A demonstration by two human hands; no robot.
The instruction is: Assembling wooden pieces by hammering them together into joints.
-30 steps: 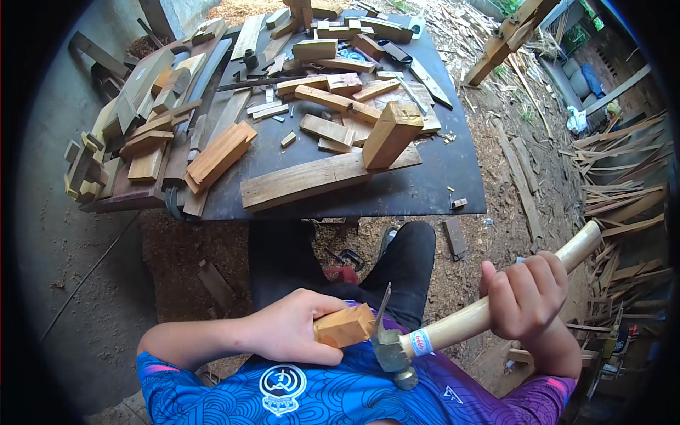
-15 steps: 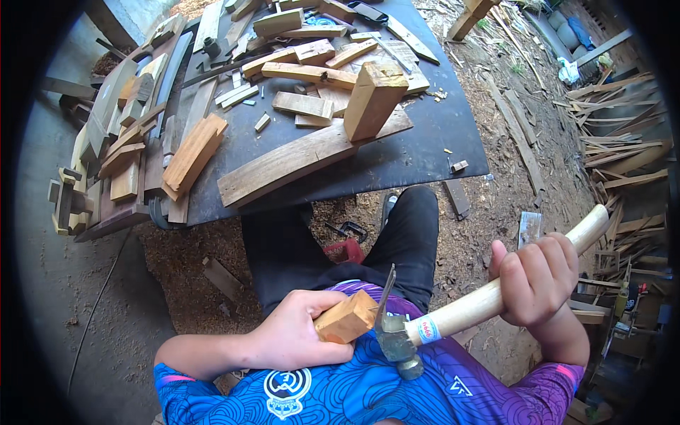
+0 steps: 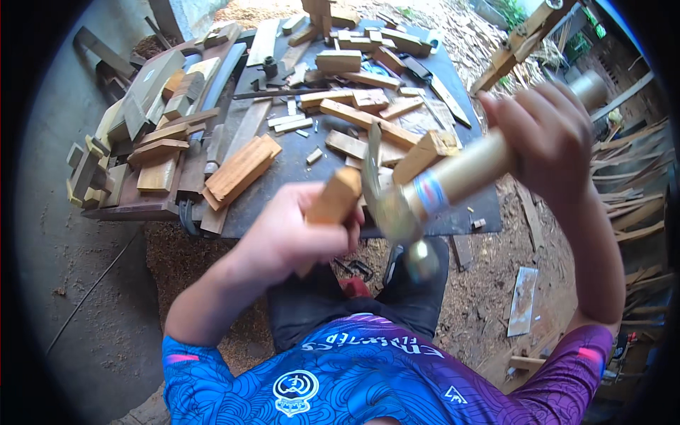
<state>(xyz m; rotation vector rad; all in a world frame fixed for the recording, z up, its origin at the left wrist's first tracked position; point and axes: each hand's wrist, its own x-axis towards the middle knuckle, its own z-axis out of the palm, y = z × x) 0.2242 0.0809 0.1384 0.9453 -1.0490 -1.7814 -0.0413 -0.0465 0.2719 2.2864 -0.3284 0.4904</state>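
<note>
My left hand (image 3: pixel 287 230) is closed round a short orange-brown wooden block (image 3: pixel 334 198), whose end sticks up above the fingers. My right hand (image 3: pixel 545 134) grips the pale wooden handle of a claw hammer (image 3: pixel 467 170), blurred by motion. The hammer's metal head is beside the block, its claw up and its round striking face down. In this view the claw lies close to the block; whether they touch I cannot tell. Both hands are raised in front of my chest, near the front edge of a dark table (image 3: pixel 464 221).
Several wooden offcuts lie over the table, with a thick upright block (image 3: pixel 425 157) behind the hammer. Stacked planks (image 3: pixel 159 173) fill the table's left side. At right is a pile of thin wood strips (image 3: pixel 641 212). A pale flat board (image 3: pixel 523 301) lies on the chip-strewn ground.
Both hands have risen from my lap toward the table, carrying the block and the hammer. The block now points more upward. My view has tilted up, showing more of the far end.
</note>
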